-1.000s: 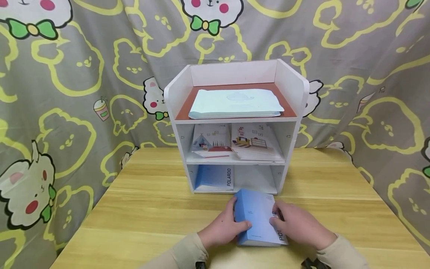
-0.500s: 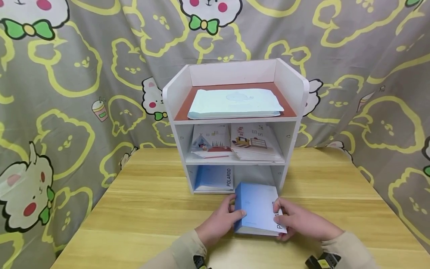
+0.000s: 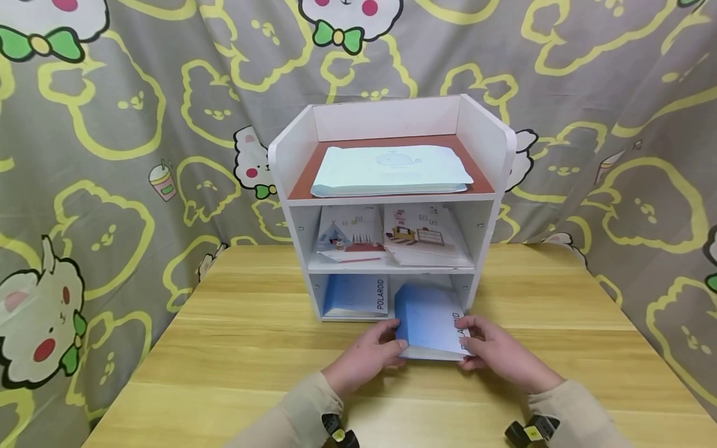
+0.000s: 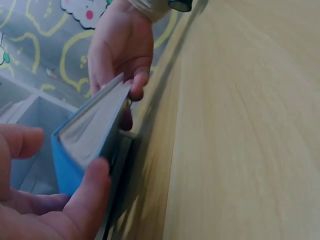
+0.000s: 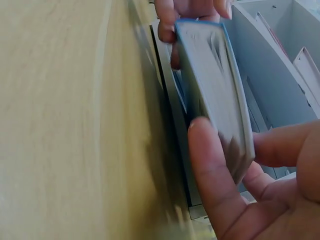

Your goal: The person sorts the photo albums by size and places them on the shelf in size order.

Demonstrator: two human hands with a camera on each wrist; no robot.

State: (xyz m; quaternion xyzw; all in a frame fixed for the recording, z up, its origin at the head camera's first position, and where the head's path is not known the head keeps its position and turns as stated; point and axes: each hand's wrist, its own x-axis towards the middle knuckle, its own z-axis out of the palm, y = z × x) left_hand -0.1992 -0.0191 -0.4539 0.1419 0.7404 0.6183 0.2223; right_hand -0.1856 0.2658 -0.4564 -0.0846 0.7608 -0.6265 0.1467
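A thick blue-and-white photo album point(image 3: 428, 320) marked POLAROID lies tilted at the mouth of the shelf unit's lowest compartment, its far end inside the right half. My left hand point(image 3: 366, 354) holds it at the spine's near corner. My right hand point(image 3: 498, 351) pinches the opposite edge, thumb on the cover and fingers beneath. The right wrist view shows the album's page edges point(image 5: 215, 70) between its covers, with my right fingers point(image 5: 207, 155) around the near side. A second POLAROID album point(image 3: 355, 294) lies in the left half of that compartment.
The white shelf unit point(image 3: 282, 168) stands on a wooden table point(image 3: 235, 348). Picture-covered booklets point(image 3: 353, 233) fill the middle shelf. A pale, flat package with a whale drawing point(image 3: 392, 168) lies on top. A patterned curtain point(image 3: 196, 74) hangs behind.
Both hands have moved the album forward, away from me, from the tabletop into the lowest compartment's opening. The other album and the upper shelves' contents have stayed put.
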